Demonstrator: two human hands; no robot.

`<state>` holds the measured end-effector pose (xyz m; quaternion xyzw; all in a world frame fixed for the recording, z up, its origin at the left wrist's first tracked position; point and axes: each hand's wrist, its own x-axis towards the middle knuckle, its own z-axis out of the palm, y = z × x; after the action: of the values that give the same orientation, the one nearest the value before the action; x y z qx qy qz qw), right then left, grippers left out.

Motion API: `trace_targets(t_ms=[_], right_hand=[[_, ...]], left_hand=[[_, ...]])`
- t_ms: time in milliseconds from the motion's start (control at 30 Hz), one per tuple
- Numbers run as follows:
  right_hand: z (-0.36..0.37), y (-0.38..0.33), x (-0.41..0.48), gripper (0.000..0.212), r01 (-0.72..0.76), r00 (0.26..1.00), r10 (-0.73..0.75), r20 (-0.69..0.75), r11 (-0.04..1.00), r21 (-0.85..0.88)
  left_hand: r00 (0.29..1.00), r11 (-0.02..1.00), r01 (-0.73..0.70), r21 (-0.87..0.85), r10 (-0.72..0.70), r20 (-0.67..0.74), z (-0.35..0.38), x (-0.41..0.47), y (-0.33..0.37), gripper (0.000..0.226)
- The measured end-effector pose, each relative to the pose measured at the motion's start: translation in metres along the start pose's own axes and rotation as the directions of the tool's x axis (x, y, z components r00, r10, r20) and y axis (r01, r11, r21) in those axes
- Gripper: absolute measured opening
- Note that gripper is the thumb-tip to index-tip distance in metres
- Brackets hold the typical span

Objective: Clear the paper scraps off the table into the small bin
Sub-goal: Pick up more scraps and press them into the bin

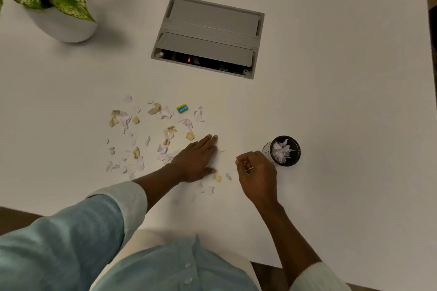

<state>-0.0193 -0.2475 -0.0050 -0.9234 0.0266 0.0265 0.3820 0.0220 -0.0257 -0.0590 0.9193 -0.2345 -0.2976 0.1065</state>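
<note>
Several white and tan paper scraps (151, 134) lie scattered over the white table (331, 101), left of centre. My left hand (197, 160) lies flat on the table with straight fingers, at the right edge of the scraps, and a few small scraps (217, 177) lie by its thumb. My right hand (256, 172) hovers just right of it with curled fingers; whether it holds a scrap is unclear. The small black round bin (287, 151) stands right beside my right hand and holds white scraps.
A small blue and yellow eraser (182, 108) lies among the far scraps. A grey cable box (208, 35) with a half-open lid is set into the table behind. A potted plant (54, 7) stands at the far left. The table's near edge runs by my body.
</note>
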Motion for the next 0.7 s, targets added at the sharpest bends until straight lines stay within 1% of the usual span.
trace_targets(t_ms=[67, 100, 167, 233, 300, 367, 433, 500, 567, 633, 700], right_hand=[[0.019, 0.006, -0.009, 0.009, -0.048, 0.997, 0.050, 0.063, 0.998, -0.030], [0.028, 0.010, -0.013, 0.012, -0.081, 0.992, 0.085, 0.090, 0.995, -0.050], [0.041, 0.019, -0.020, 0.029, -0.117, 0.981, 0.133, 0.144, 0.987, -0.113], [0.051, 0.026, -0.025, 0.053, -0.109, 0.962, 0.151, 0.227, 0.976, -0.188], [0.056, 0.033, -0.027, 0.076, -0.105, 0.941, 0.165, 0.294, 0.972, -0.210], [0.061, 0.036, -0.029, 0.090, -0.102, 0.921, 0.162, 0.355, 0.978, -0.181], [0.068, 0.037, -0.027, 0.099, -0.059, 0.896, 0.126, 0.425, 0.984, -0.167], [0.075, 0.035, -0.025, 0.099, 0.010, 0.866, 0.081, 0.493, 0.984, -0.181], [0.081, 0.031, -0.021, 0.091, 0.072, 0.850, 0.048, 0.525, 0.976, -0.206], [0.089, 0.028, -0.020, 0.078, 0.111, 0.846, 0.021, 0.533, 0.971, -0.213], [0.095, 0.026, -0.020, 0.058, 0.126, 0.850, -0.010, 0.526, 0.975, -0.185]], left_hand=[[1.000, 1.000, -0.011, 0.001, 0.011, -0.011, 0.012, -0.021, -0.005, 0.089], [1.000, 1.000, -0.016, 0.003, 0.016, -0.011, 0.017, -0.030, -0.009, 0.091], [1.000, 1.000, -0.020, 0.008, 0.020, 0.004, 0.026, -0.047, -0.014, 0.101], [1.000, 1.000, -0.024, 0.020, 0.024, 0.019, 0.035, -0.061, -0.018, 0.113], [0.999, 0.999, -0.029, 0.037, 0.027, 0.036, 0.042, -0.070, -0.017, 0.123], [0.999, 0.998, -0.025, 0.062, 0.022, 0.048, 0.051, -0.080, -0.017, 0.124], [1.000, 0.998, 0.011, 0.064, -0.013, 0.020, 0.059, -0.088, -0.018, 0.114], [0.998, 0.999, 0.050, 0.015, -0.050, -0.034, 0.067, -0.095, -0.019, 0.101], [0.994, 0.999, 0.050, -0.008, -0.050, -0.093, 0.073, -0.099, -0.020, 0.090], [0.988, 0.999, 0.041, -0.024, -0.044, -0.146, 0.076, -0.102, -0.020, 0.076], [0.974, 0.999, 0.032, -0.020, -0.036, -0.224, 0.076, -0.105, -0.020, 0.061]])
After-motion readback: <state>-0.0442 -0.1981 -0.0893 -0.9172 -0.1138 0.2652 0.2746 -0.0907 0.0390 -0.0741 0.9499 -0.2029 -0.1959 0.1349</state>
